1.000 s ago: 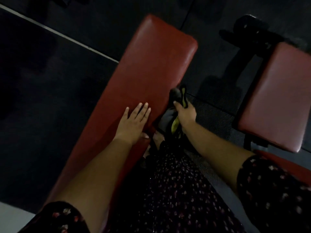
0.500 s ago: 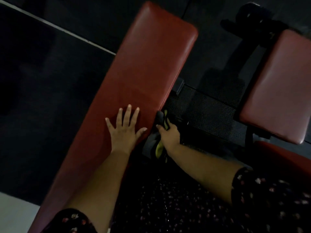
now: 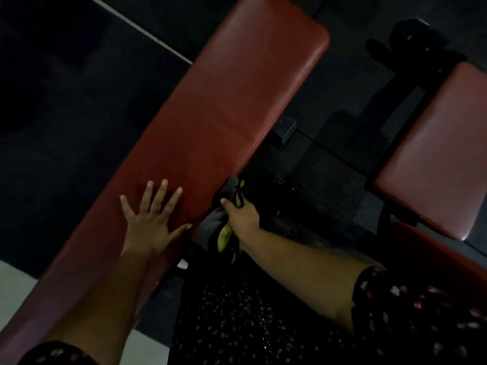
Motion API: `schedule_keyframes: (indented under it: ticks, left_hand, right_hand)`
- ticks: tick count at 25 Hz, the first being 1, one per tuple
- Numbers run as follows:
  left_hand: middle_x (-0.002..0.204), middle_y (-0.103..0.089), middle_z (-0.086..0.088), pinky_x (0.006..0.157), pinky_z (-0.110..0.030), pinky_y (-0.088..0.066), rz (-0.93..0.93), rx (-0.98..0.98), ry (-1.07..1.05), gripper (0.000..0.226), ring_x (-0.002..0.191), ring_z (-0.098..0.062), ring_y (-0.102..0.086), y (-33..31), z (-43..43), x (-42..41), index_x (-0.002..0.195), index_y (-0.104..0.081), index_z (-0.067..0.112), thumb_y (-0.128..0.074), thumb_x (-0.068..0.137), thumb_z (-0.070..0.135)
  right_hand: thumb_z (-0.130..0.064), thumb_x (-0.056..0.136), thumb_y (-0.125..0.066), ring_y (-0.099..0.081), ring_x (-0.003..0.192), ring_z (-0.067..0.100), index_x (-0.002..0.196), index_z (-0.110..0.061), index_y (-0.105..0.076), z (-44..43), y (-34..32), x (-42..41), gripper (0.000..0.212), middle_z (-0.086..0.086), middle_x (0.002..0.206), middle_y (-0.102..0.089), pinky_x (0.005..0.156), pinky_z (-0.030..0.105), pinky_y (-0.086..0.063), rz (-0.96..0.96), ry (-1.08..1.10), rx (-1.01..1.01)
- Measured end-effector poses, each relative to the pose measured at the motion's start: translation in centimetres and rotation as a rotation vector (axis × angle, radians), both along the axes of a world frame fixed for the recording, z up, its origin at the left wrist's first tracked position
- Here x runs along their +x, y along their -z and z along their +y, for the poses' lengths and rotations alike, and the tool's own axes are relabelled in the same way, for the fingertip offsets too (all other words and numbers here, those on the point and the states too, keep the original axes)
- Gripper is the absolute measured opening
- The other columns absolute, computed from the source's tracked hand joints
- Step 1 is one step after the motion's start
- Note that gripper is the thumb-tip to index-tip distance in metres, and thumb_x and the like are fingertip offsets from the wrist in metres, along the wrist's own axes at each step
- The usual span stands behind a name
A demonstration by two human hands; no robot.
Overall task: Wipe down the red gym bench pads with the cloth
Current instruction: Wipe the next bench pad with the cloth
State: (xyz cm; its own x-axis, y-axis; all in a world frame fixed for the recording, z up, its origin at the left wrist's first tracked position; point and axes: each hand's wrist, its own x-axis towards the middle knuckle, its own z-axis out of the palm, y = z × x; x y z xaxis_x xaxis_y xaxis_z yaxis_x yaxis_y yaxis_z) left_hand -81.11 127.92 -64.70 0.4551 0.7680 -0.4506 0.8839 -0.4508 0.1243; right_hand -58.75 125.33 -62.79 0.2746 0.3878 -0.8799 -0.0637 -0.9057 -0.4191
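A long red bench pad (image 3: 232, 101) runs diagonally from the lower left to the upper middle. My left hand (image 3: 150, 219) lies flat on it with fingers spread, near the pad's right edge. My right hand (image 3: 241, 217) grips a grey and yellow cloth (image 3: 221, 225) against the right side edge of that pad, just below its top surface. Part of the cloth hangs down under my hand. A second red pad (image 3: 437, 159) stands at the right.
Dark rubber floor lies left of the bench, crossed by a pale line (image 3: 147, 35). A black mesh footplate (image 3: 316, 175) and black frame parts (image 3: 411, 48) sit between the two pads. Another red pad edge (image 3: 448, 256) shows at lower right. My patterned clothing fills the bottom.
My left hand slid back along the pad and spread its fingers. My right hand with the cloth moved down along the pad's side edge, toward me.
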Motion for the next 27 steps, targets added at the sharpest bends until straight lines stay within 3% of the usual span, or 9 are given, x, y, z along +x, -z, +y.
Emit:
schedule_keyframes:
  ticks: [4,7,9,12,15,18,22,25,27]
  left_hand:
    - [0.157,0.031,0.009,0.102,-0.076,0.011,0.083,-0.126,-0.206,0.081,0.144,-0.021,0.031,0.6,-2.7,0.4,0.148,0.024,0.045,-0.007,0.083,0.082]
    - [0.148,0.046,0.014,0.101,-0.073,0.017,0.087,-0.189,-0.234,0.081,0.136,-0.017,0.045,0.7,-2.4,0.3,0.141,0.034,0.049,-0.006,0.080,0.085]
    - [0.145,0.049,0.014,0.100,-0.073,0.019,0.104,-0.241,-0.230,0.082,0.133,-0.017,0.048,0.2,-2.1,0.4,0.139,0.036,0.048,-0.017,0.086,0.081]
    - [0.140,0.051,0.011,0.105,-0.077,0.011,0.191,-0.331,-0.242,0.086,0.137,-0.023,0.043,-0.6,-1.4,1.2,0.133,0.040,0.045,-0.035,0.095,0.061]
    - [0.135,0.056,0.013,0.104,-0.076,0.011,0.181,-0.328,-0.237,0.081,0.137,-0.022,0.043,-0.9,-1.2,1.5,0.128,0.047,0.047,-0.018,0.089,0.075]
    - [0.135,0.058,0.012,0.103,-0.075,0.011,0.184,-0.289,-0.210,0.082,0.131,-0.020,0.047,-0.5,-1.7,1.0,0.130,0.047,0.044,-0.009,0.082,0.080]
    - [0.134,0.060,0.008,0.102,-0.077,0.008,0.211,-0.254,-0.185,0.080,0.128,-0.025,0.051,0.1,-1.5,1.0,0.127,0.052,0.041,-0.002,0.081,0.078]
    - [0.143,0.053,0.006,0.102,-0.079,0.004,0.131,-0.128,-0.144,0.076,0.140,-0.029,0.038,0.9,-2.4,0.3,0.138,0.044,0.037,0.002,0.084,0.073]
    - [0.156,0.035,0.006,0.105,-0.077,-0.005,0.012,0.072,-0.066,0.067,0.149,-0.028,0.015,2.1,-4.0,-0.6,0.151,0.024,0.033,-0.006,0.098,0.062]
  right_hand:
    - [-0.034,0.086,-0.069,-0.059,0.116,0.031,0.137,-0.012,-0.053,2.1,1.3,3.7,0.058,0.010,0.125,-0.062,0.100,0.034,-0.047,-0.049,-0.066,-0.041]
    - [-0.026,0.086,-0.067,-0.060,0.112,0.031,0.135,-0.010,-0.054,3.6,2.4,5.5,0.053,0.013,0.123,-0.063,0.099,0.039,-0.049,-0.130,-0.023,-0.014]
    - [-0.031,0.089,-0.064,-0.056,0.118,0.032,0.140,-0.009,-0.049,2.6,1.8,3.0,0.057,0.013,0.130,-0.059,0.101,0.037,-0.046,-0.136,-0.004,-0.021]
    - [-0.038,0.091,-0.061,-0.053,0.122,0.033,0.139,-0.009,-0.049,-1.2,0.5,-3.3,0.057,0.014,0.134,-0.057,0.104,0.038,-0.043,0.000,0.030,-0.086]
    - [-0.037,0.090,-0.064,-0.056,0.120,0.031,0.135,-0.010,-0.054,-2.3,1.0,-3.3,0.054,0.012,0.129,-0.060,0.103,0.037,-0.044,-0.010,0.029,-0.089]
    - [-0.036,0.092,-0.062,-0.052,0.124,0.030,0.142,-0.010,-0.046,0.5,1.4,0.3,0.059,0.010,0.135,-0.055,0.104,0.034,-0.043,-0.128,0.115,-0.002]
    - [-0.039,0.096,-0.055,-0.051,0.123,0.030,0.149,-0.014,-0.035,2.8,1.2,0.5,0.063,0.011,0.141,-0.049,0.090,0.026,-0.042,-0.152,0.165,0.052]
    - [-0.042,0.094,-0.057,-0.053,0.122,0.026,0.150,-0.019,-0.034,0.3,1.2,-1.4,0.064,0.007,0.143,-0.049,0.083,0.020,-0.038,-0.211,0.036,0.106]
    - [-0.041,0.094,-0.057,-0.052,0.124,0.025,0.153,-0.023,-0.029,-3.1,0.7,-3.7,0.067,0.005,0.145,-0.046,0.086,0.020,-0.039,-0.233,-0.101,0.131]
